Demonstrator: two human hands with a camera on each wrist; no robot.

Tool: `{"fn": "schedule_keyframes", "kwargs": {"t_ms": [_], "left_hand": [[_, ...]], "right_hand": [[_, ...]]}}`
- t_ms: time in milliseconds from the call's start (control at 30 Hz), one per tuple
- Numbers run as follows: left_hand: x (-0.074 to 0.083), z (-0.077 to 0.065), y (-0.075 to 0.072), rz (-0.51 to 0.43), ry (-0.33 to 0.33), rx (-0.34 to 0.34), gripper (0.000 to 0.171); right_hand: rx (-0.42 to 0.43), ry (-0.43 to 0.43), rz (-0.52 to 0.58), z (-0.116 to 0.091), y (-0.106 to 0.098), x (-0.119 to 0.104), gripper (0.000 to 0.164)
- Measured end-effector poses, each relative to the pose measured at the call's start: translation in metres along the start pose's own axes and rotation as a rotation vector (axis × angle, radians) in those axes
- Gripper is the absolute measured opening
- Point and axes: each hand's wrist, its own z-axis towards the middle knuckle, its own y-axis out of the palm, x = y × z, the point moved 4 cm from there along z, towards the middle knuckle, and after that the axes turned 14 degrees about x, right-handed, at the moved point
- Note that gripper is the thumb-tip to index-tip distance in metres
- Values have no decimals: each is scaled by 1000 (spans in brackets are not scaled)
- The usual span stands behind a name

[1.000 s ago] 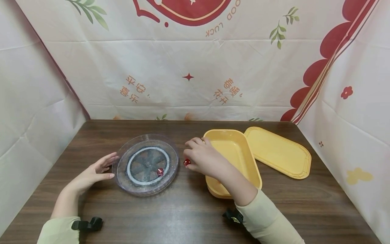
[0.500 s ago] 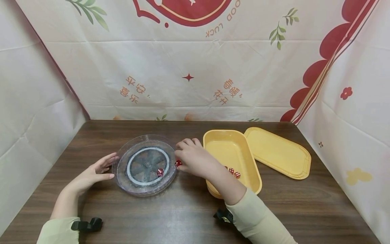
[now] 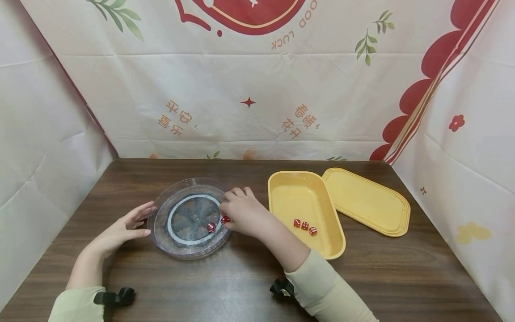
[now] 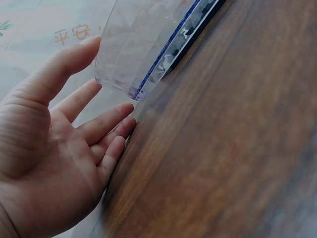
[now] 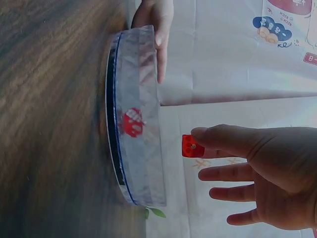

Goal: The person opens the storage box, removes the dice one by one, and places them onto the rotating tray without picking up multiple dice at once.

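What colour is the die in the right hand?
The die is red; it shows best in the right wrist view.

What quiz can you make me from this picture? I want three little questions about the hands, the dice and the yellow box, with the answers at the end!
1. How many red dice lie in the yellow box?
2. True or false: the left hand is pinching a die.
3. Where is the flat yellow lid? A: inside the yellow box. B: beside the yellow box. C: under the left hand.

Key:
1. Three.
2. False: the right hand pinches a red die; the left hand is beside the clear round dish.
3. B.
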Motion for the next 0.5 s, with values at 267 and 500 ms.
{"fn": "schedule_keyframes", "kwargs": {"t_ms": [267,500], "left_hand": [[1,0,0,-1,-1,4,70],[0,-1,0,1,0,2,70]], "right_hand": [[6,0,-33,2,14,-5,19],[-11,10,-46,5,24,-6,21]]}}
